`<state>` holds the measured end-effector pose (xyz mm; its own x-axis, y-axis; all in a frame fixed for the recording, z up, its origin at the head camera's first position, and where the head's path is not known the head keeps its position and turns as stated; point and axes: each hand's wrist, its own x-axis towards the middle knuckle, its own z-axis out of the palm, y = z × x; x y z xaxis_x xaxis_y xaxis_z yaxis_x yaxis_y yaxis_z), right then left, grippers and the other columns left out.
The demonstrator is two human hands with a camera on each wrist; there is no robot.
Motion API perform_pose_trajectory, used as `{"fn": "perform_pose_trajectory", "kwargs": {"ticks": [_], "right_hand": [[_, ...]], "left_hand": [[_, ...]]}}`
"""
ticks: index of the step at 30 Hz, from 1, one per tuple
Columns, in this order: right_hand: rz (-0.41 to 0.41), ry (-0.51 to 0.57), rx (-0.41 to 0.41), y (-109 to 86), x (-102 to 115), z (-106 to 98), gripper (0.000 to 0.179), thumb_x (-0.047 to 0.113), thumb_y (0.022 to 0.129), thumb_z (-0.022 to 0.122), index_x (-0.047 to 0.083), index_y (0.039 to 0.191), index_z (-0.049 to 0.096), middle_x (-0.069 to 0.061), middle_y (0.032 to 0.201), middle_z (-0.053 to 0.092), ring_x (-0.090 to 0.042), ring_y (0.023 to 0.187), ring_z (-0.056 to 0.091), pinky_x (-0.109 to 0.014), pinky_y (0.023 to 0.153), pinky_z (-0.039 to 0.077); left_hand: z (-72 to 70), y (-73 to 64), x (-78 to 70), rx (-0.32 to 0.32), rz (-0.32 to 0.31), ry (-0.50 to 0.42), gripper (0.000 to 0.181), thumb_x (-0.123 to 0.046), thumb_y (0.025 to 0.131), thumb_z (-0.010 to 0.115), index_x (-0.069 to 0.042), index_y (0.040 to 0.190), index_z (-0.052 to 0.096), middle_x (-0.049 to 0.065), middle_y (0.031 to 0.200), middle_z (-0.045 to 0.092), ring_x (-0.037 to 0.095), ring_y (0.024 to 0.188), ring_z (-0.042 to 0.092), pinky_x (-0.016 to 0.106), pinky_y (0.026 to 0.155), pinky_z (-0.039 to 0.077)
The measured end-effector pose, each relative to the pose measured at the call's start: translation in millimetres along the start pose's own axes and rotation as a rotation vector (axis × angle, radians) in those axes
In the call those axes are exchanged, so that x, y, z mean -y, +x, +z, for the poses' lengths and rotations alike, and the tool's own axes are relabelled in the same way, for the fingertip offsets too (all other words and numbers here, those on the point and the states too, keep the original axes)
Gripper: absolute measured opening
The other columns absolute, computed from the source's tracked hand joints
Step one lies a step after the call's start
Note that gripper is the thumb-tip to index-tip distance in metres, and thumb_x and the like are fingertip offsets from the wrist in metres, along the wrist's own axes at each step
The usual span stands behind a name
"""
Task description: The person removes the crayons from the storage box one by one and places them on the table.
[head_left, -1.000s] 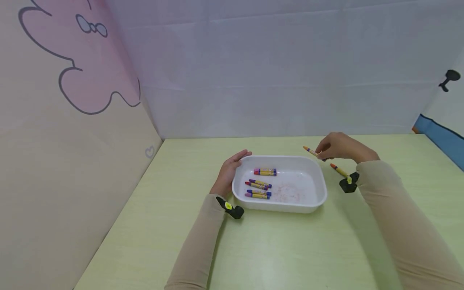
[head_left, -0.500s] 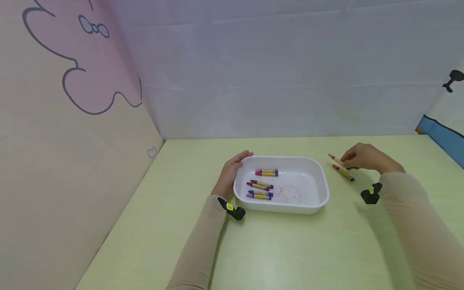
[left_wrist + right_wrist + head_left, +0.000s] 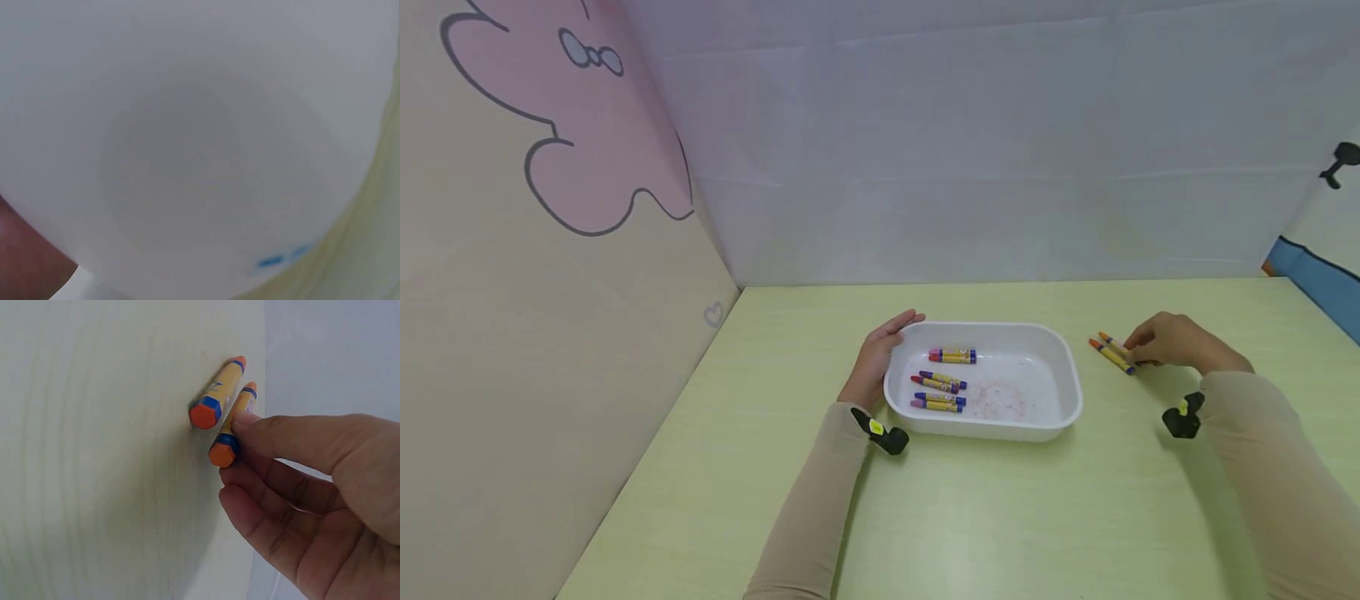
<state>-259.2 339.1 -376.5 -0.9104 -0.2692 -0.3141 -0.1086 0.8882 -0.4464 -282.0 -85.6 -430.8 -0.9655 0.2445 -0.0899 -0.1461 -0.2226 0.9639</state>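
In the head view my left hand [image 3: 871, 362] rests against the left end of a white plastic tray [image 3: 982, 429]. Its thumb lies at the rim and its fingers extend past the far corner; the left wrist view is filled mostly by the tray's white wall [image 3: 187, 137]. My right hand [image 3: 1176, 342] pinches an orange-tipped crayon [image 3: 239, 412] between thumb and fingers, low at the table. Close alongside lies another crayon [image 3: 215, 395] with a redder orange tip, the two nearly parallel. Both have yellow wrappers with blue bands.
Inside the tray, on its left side, lie several crayons in pairs: a pink and red pair [image 3: 952, 356], a purple and red pair [image 3: 938, 382] and a lower pair [image 3: 937, 402]. The light wooden table [image 3: 985, 517] meets a pale curtain [image 3: 970, 167] behind.
My right hand has carried its crayon right and toward me, from beside the tray's far right corner to alongside the other orange crayon. The left hand and tray have stayed nearly still.
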Motion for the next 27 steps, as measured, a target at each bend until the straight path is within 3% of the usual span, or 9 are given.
{"fn": "perform_pose_trajectory", "kwargs": {"ticks": [7, 15, 27], "right_hand": [[-0.009, -0.009, -0.014, -0.1, -5.1, 3.5, 0.034, 0.015, 0.088, 0.064, -0.013, 0.108, 0.064, -0.016, 0.089, 0.07, -0.013, 0.07, 0.059, -0.029, 0.062, 0.048], [-0.009, -0.009, -0.022, -1.8, -3.5, 4.4, 0.034, 0.015, 0.088, 0.064, -0.014, 0.106, 0.063, -0.014, 0.085, 0.07, -0.014, 0.067, 0.059, -0.029, 0.06, 0.047], [-0.01, -0.029, -0.053, -0.2, 11.6, -3.4, 0.035, 0.017, 0.09, 0.063, -0.011, 0.11, 0.063, -0.013, 0.088, 0.07, -0.018, 0.074, 0.062, -0.039, 0.066, 0.053]], "left_hand": [[0.7, -0.2, -0.4, 0.005, -0.001, 0.002, 0.044, -0.008, 0.102, 0.032, -0.014, 0.142, 0.048, 0.001, 0.142, 0.052, 0.02, 0.136, 0.044, 0.037, 0.111, 0.038], [0.7, 0.2, 0.2, 0.005, 0.005, -0.001, 0.043, -0.008, 0.102, 0.033, -0.017, 0.14, 0.051, 0.001, 0.142, 0.053, 0.019, 0.136, 0.044, 0.038, 0.111, 0.038], [-2.3, -0.8, -1.1, 0.022, 0.005, 0.005, 0.045, -0.008, 0.102, 0.032, -0.011, 0.145, 0.043, 0.002, 0.144, 0.051, 0.02, 0.137, 0.042, 0.038, 0.112, 0.037]]}}
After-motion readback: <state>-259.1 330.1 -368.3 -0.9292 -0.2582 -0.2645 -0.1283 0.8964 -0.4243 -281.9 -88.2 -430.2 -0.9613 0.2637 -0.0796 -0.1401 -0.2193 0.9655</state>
